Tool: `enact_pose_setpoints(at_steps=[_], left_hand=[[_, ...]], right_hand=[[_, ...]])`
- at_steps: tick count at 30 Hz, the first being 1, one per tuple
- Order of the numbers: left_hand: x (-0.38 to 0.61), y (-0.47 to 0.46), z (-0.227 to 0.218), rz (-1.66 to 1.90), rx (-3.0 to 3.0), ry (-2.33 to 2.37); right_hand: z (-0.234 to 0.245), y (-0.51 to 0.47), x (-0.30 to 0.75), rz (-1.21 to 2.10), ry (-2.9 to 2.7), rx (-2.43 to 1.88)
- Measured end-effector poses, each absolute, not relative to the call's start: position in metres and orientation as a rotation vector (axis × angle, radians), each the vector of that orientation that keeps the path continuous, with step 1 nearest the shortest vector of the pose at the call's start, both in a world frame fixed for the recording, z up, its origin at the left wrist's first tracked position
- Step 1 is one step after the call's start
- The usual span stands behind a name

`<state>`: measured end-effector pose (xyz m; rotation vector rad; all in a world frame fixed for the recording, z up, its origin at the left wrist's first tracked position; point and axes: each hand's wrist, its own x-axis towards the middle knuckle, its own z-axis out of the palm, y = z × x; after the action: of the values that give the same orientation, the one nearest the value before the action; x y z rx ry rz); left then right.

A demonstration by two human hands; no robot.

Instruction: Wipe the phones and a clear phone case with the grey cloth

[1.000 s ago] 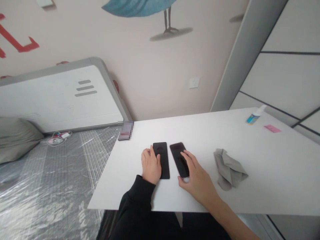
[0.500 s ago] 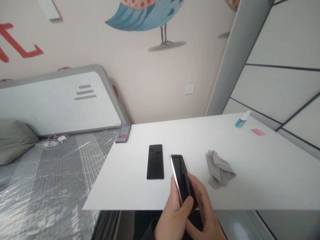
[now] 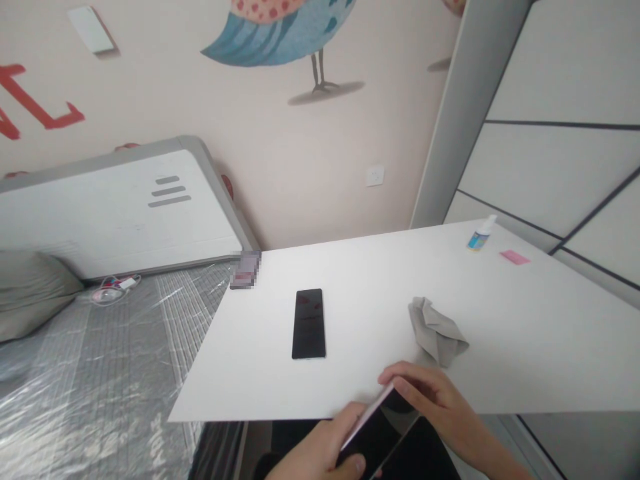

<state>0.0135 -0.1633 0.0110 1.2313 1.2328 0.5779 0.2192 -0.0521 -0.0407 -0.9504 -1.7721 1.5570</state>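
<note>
I hold a black phone with a pale edge low in front of me, just past the near edge of the white table. My left hand grips its lower side with the thumb on the screen. My right hand curls round its upper right edge. A second black phone lies flat, screen up, on the table to the left, untouched. A crumpled grey cloth rests on the table just beyond my right hand.
A small spray bottle and a pink card sit at the table's far right. A blurred small object lies at the far left corner. A plastic-covered mattress, a pillow and a cable bundle lie to the left.
Both hands left the two phones on the table. The right phone was picked up and brought down toward me, now held in both hands below the table edge. The left phone stayed put.
</note>
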Motion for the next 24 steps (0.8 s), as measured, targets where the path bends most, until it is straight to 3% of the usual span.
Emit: enact_pose_setpoints(at_steps=[6,10,19,24], left_hand=[[0.021,-0.159,-0.006,0.698,1.099,1.151],[0.026,-0.161,-0.015,0.574,1.182,1.254],[0.029,-0.169,-0.004,0.434,1.291,1.499],[0.005,-0.163,0.013,0.629,1.291,1.736]], right_hand=[[-0.042,-0.067,0.202,1.825,-1.266,-0.956],[-0.042,-0.07,0.201,1.928,-1.141,-0.916],[-0.044,-0.071,0.198,1.833,-1.186,-0.938],[-0.024,-0.046,0.207,1.673,-1.551,-0.819]])
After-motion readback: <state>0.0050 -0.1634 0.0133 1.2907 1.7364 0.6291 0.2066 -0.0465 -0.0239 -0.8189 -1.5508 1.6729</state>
